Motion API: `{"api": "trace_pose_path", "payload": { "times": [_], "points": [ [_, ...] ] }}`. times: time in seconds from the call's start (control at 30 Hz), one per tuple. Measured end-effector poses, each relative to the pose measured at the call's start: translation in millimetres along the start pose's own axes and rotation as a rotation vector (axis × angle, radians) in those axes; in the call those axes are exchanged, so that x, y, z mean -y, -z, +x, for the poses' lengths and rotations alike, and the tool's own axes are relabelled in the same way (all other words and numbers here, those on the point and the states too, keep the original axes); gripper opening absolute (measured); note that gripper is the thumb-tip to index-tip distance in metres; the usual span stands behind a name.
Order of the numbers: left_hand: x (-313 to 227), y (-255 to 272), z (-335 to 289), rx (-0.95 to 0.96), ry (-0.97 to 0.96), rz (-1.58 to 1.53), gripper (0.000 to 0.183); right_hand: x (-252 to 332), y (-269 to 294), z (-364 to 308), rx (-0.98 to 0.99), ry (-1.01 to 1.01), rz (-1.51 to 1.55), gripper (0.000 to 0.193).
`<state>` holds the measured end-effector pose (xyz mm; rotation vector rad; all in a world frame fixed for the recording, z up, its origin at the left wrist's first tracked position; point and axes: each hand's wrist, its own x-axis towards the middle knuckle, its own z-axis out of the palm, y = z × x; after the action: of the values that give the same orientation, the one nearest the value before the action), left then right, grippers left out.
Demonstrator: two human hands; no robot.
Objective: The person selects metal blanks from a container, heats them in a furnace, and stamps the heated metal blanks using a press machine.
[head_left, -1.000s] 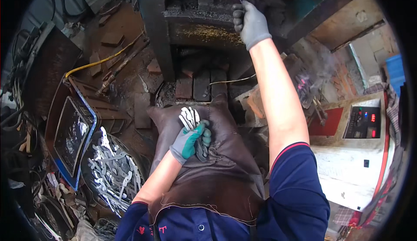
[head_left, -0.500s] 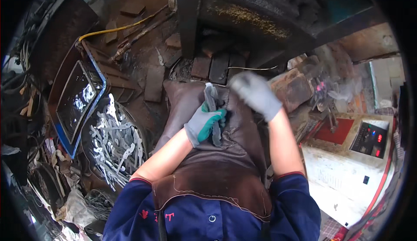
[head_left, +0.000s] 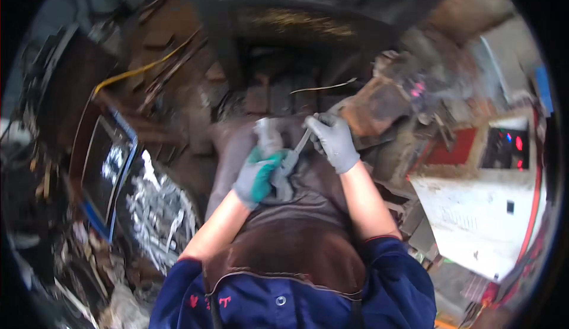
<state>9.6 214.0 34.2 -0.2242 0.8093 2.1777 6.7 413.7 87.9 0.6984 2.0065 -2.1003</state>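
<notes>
My left hand (head_left: 253, 179), in a grey glove with a green palm, is closed around a bunch of flat grey metal pieces (head_left: 269, 136) above the apron (head_left: 232, 151) on my lap. My right hand (head_left: 334, 141), gloved in grey, pinches the upper end of a slim grey metal piece (head_left: 301, 144). That piece slants down toward my left hand, and its lower end overlaps the others there. Blur hides whether the pieces touch. To the left lies a heap of similar metal pieces (head_left: 155, 210).
A dark tank with a blue rim (head_left: 125, 128) and a yellow hose (head_left: 133, 75) are at the left. Ahead stands a heavy dark machine frame (head_left: 219, 38). Bricks and a rusty block (head_left: 374, 105) lie right of centre. A white control cabinet (head_left: 468, 216) stands at the right.
My right hand has come in toward the left one and now pinches a metal piece. The head view has shifted and blurred. My left hand keeps its hold.
</notes>
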Motion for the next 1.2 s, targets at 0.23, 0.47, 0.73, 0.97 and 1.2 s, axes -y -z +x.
{"api": "trace_pose_path", "payload": {
  "times": [0.23, 0.47, 0.73, 0.97, 1.2],
  "points": [
    [-2.0, 30.6, 5.8, -0.005, 0.026, -0.074, 0.014, -50.9, 94.6, -24.4, -0.315, 0.243, 0.830, 0.019],
    [0.4, 23.4, 10.6, 0.056, 0.049, 0.014, 0.016, -88.9, 132.2, -8.5, -0.442, 0.385, 1.027, 0.022],
    [1.2, 25.6, 14.5, 0.077, 0.059, 0.032, 0.021, -61.1, 166.4, 65.9, -0.555, 0.469, 0.988, 0.021],
    [-0.8, 25.3, 10.2, 0.006, 0.000, 0.003, 0.020, -59.1, 158.2, 88.2, -0.355, 0.360, 1.158, 0.018],
    [-0.9, 30.2, 14.9, 0.095, 0.076, -0.022, 0.016, 163.1, 16.8, 144.1, -0.021, 0.358, 0.403, 0.040]
  ]
}}
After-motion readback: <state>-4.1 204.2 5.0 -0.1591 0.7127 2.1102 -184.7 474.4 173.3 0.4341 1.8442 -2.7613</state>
